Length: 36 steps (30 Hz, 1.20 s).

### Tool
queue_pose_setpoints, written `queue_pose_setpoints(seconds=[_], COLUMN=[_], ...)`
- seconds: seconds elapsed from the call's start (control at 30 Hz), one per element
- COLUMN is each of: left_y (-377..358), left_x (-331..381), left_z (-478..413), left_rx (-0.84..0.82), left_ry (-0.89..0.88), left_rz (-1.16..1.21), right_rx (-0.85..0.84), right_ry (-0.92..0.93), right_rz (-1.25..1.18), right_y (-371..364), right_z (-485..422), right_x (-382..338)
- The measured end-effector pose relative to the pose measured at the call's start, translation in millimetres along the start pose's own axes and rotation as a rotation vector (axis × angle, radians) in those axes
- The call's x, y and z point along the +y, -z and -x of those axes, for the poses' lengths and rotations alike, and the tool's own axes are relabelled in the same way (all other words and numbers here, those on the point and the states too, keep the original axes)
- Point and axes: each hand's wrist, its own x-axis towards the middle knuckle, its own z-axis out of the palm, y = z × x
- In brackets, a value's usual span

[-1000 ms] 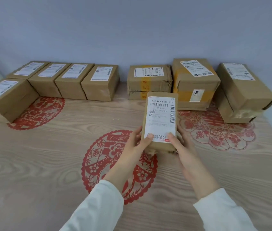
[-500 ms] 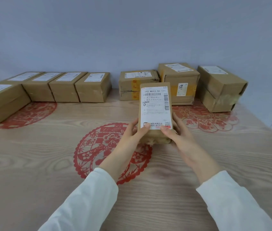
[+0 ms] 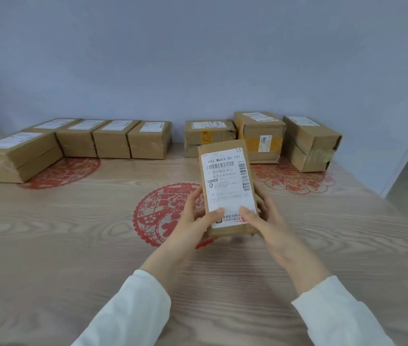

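Parcel [image 3: 226,193], brown and flat, raised off the desk [image 3: 48,245] between both hands, long side running away from the fingers, far end tipped upward. Left hand [image 3: 193,221] gripping the left edge, fingers [image 3: 194,196] curled round behind the cardboard, thumb pressed on the near part of the white label [image 3: 225,171]. Right hand [image 3: 265,221] gripping the right edge in the same way, thumb on the near right part of the label, other fingertips mostly hidden behind the parcel. Label turned toward the camera, one barcode across its far part, a second down its right side, "642 M003 00 171" printed at the far end.

Below the left-hand fingers, red paper-cut roundel [image 3: 158,213] flat on the pale wood-grain desk. Beyond the fingers and to the left, row of four boxes [image 3: 113,139], taped, side by side and touching. Further left, larger box [image 3: 18,158] set at an angle. Beyond the fingers and to the right, three more boxes [image 3: 260,136], well apart from the held parcel, with a second roundel [image 3: 290,179] just in front. White sleeves [image 3: 133,310] on both forearms.
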Motion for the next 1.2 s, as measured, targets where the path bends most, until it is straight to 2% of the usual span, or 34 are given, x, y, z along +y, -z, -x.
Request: queue_pose_setpoints(seconds=[0.13,0.3,0.47,1.03,1.2], left_y=[3.2,1.2,-0.2,-2.7,-4.1], left_x=[2.8,6.7,8.9,23.1,24.5], left_z=[10.3,13.5,18.3,17.9,21.0], left_rx=[0.010,0.109,0.033,0.054,0.021], left_ry=[-0.037,-0.061,-0.066,-0.207,-0.249], left_rz=[-0.046,0.021,-0.044,-0.027,-0.107], right_rx=[0.110,0.098,0.178,0.158,0.187], right_ry=[0.030,0.019,0.033,0.117,0.128], right_rz=[0.024,0.056,-0.018,0.083,0.065], right_y=[-12.4,-19.0,-21.8,-31.6,-32.3], right_z=[7.6,14.6,14.3,20.8,18.2], right_x=[1.4,2.3,-2.6,-16.5,-25.8])
